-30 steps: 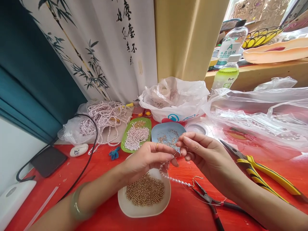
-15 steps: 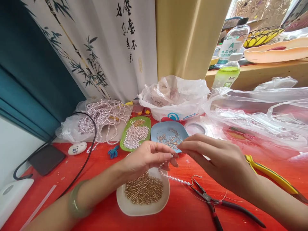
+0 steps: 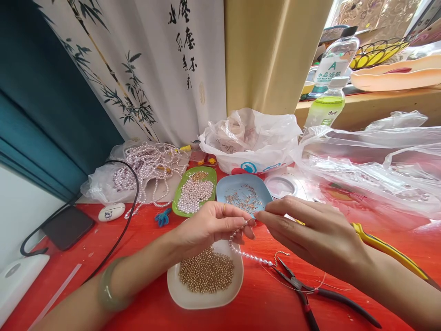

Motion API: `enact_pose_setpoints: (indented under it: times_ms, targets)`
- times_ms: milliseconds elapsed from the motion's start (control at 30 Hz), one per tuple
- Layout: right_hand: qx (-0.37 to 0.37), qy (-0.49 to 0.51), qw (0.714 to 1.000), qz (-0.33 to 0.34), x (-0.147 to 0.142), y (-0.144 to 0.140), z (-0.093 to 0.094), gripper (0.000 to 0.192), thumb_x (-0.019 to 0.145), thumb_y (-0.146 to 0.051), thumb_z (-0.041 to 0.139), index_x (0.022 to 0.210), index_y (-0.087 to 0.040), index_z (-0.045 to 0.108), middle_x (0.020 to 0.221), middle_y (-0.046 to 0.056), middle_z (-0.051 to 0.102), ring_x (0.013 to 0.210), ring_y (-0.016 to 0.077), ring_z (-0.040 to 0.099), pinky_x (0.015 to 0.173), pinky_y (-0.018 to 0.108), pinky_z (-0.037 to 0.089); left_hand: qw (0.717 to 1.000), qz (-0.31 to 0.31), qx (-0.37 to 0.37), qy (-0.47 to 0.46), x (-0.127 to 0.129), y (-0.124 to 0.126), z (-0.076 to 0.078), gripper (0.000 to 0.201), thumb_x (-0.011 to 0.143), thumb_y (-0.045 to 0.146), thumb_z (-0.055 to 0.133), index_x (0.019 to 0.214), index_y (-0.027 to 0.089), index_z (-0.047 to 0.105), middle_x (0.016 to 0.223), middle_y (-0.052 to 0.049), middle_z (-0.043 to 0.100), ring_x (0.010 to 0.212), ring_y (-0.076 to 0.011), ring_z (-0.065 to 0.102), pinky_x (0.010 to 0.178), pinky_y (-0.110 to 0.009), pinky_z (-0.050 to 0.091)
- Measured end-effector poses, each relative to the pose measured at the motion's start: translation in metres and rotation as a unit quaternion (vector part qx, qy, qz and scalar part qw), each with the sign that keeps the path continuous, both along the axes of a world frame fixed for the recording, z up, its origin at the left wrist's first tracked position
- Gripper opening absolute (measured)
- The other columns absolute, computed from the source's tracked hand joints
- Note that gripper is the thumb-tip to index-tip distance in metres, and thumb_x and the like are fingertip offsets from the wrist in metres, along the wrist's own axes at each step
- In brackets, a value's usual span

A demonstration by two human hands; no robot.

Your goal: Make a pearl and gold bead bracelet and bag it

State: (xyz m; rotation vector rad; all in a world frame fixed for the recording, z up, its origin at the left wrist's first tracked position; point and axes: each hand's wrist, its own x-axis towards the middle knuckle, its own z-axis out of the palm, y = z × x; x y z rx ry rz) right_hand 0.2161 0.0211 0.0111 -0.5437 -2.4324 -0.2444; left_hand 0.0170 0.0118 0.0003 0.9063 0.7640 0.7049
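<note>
My left hand [image 3: 211, 224] pinches one end of a strand of small pearl beads [image 3: 254, 257] between thumb and forefinger. From there the strand hangs and curves right, down to the red table, ending near a short gold chain [image 3: 279, 253]. My right hand [image 3: 306, 225] meets the left fingertips, its thumb and fingers pressed together. Whatever sits in that pinch is too small to make out. Below my left hand is a white dish [image 3: 179, 299] of gold beads [image 3: 206, 272]. Black-handled pliers [image 3: 295, 281] lie with parted jaws by the strand's far end.
Behind my hands stand a green tray [image 3: 175, 202] of pearl and gold beads and a blue tray [image 3: 222, 181] of small metal pieces. Yellow-handled pliers [image 3: 389, 248] lie right. Plastic bags [image 3: 251, 142], heaped bead strands [image 3: 144, 165] and a black cable [image 3: 136, 202] surround them.
My right hand has shifted slightly, its fingers closing in a little more at the left fingertips. The left hand keeps its pinch on the strand.
</note>
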Motion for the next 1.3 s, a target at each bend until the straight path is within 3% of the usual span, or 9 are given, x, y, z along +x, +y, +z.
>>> enact_pose_setpoints:
  times_ms: [700,900,1100,1300]
  targets:
    - [-0.051,-0.023,0.998,0.011,0.0031,-0.0002,-0.0049,0.022,0.089,-0.013,0.037,0.101,-0.022,0.053,0.079,0.001,0.059,0.062,0.0121,0.05,0.054,0.026,0.037,0.999,-0.003,0.026,0.021,-0.0018,-0.0009,-0.0026,0.013,0.07,0.024,0.065,0.076,0.013,0.068,0.066,-0.003,0.064,0.06,-0.0091,0.054,0.061,-0.023,0.039]
    - [-0.006,-0.034,0.999,0.008,0.003,0.0009,-0.006,0.02,0.089,-0.012,0.038,0.098,-0.019,0.055,0.08,0.003,0.058,0.065,0.0121,0.05,0.054,0.025,0.036,0.999,0.0,0.03,0.031,-0.002,-0.0006,-0.0021,0.015,0.068,0.025,0.065,0.076,0.012,0.069,0.065,-0.004,0.064,0.059,-0.0094,0.054,0.061,-0.024,0.039]
    - [-0.01,-0.022,1.0,0.01,0.0025,0.0019,-0.0068,0.018,0.088,-0.012,0.04,0.096,-0.02,0.055,0.078,0.002,0.058,0.062,0.012,0.049,0.053,0.026,0.035,0.999,0.001,0.027,0.028,-0.0019,-0.0004,-0.0026,0.014,0.069,0.023,0.065,0.076,0.012,0.069,0.065,-0.003,0.064,0.06,-0.0093,0.055,0.062,-0.023,0.039]
    - [-0.091,0.011,0.996,0.004,0.0015,-0.0006,-0.0067,0.014,0.089,-0.017,0.041,0.09,-0.021,0.055,0.07,0.0,0.058,0.056,0.0107,0.048,0.051,0.025,0.036,0.999,0.0,0.025,0.021,-0.0015,0.0012,-0.0025,0.014,0.07,0.024,0.064,0.075,0.012,0.069,0.065,-0.004,0.064,0.059,-0.0095,0.054,0.06,-0.023,0.039]
